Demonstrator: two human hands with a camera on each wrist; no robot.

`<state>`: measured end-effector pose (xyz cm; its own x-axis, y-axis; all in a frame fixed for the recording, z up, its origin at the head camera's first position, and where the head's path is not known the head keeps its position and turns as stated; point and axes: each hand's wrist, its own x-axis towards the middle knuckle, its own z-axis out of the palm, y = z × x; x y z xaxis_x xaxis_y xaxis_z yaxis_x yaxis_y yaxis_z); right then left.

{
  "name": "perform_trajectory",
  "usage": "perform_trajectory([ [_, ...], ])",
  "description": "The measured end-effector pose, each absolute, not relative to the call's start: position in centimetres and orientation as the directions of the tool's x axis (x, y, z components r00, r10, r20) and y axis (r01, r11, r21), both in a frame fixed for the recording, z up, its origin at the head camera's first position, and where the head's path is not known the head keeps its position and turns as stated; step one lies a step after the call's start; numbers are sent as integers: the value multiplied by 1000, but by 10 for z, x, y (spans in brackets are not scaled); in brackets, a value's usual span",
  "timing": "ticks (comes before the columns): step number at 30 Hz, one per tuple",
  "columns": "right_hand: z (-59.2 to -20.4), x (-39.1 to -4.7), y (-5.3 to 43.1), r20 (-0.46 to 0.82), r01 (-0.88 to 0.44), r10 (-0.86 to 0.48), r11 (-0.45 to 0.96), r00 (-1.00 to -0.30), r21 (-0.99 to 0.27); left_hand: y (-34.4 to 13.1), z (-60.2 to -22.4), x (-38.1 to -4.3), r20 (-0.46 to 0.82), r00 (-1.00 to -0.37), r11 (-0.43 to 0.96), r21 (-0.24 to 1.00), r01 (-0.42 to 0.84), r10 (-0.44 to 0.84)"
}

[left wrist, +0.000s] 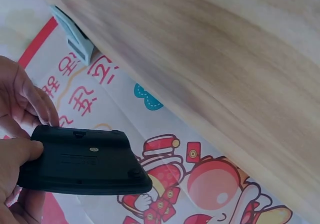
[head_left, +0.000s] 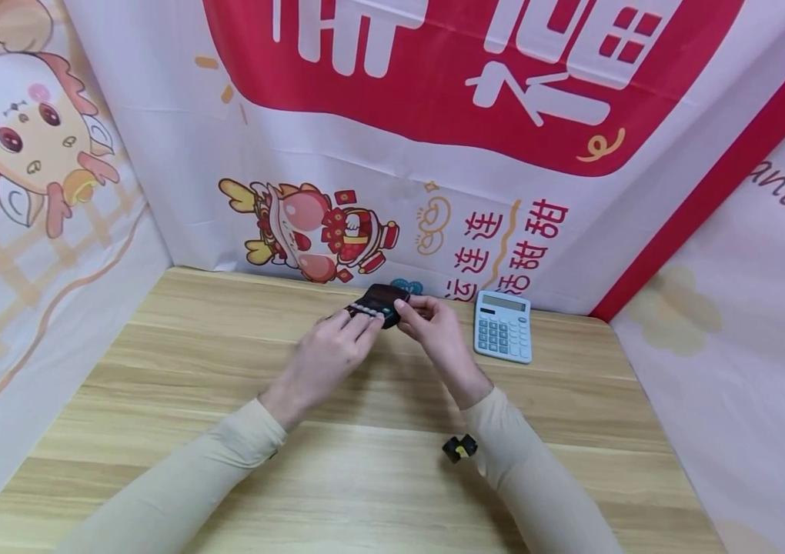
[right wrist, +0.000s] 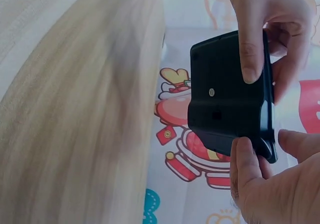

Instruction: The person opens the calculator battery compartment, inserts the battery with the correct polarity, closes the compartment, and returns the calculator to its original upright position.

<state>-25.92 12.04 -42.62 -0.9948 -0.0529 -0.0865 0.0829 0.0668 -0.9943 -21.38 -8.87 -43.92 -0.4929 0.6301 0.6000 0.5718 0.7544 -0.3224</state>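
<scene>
A black calculator [head_left: 382, 304] is held up off the table near its back edge, its keys and dark display turned toward the head camera. My left hand [head_left: 333, 346] grips its left side, the fingers over the keys. In the left wrist view the left thumb [left wrist: 27, 150] lies on the calculator's black back [left wrist: 85, 159]. At the other end my right hand [head_left: 441, 338] pinches the corner, thumb on the front face. The right wrist view has right fingertips [right wrist: 244, 151] against the calculator's back [right wrist: 225, 94].
A light blue calculator [head_left: 503, 327] lies on the wooden table [head_left: 337, 477], to the right of my right hand. A printed cloth [head_left: 178, 154] hangs behind the back edge. Beside the right sleeve is a small black-and-yellow piece [head_left: 459, 448].
</scene>
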Motion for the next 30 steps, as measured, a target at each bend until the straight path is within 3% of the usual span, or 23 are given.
perform_trajectory([
  [5, -432, -262, 119, -85, 84, -36, 20, -996, -996, -84, -441, -214, 594, -459, 728, -361, 582, 661],
  [13, -435, -266, 123, -108, 108, -3, -28, -994, -994, -80, -441, -212, 541, -491, 702, -299, 647, 683],
  [18, -433, -271, 131, -117, 117, 15, 6, -993, -993, -78, -443, -212, 506, -511, 688, -258, 678, 695],
  [23, -433, -281, 140, -104, 105, 24, 47, -994, -993, -80, -445, -214, 461, -571, 706, -200, 679, 680],
  [30, -432, -303, 151, -102, 107, 37, 183, -994, -977, -85, -445, -215, 426, -625, 732, -149, 665, 654],
])
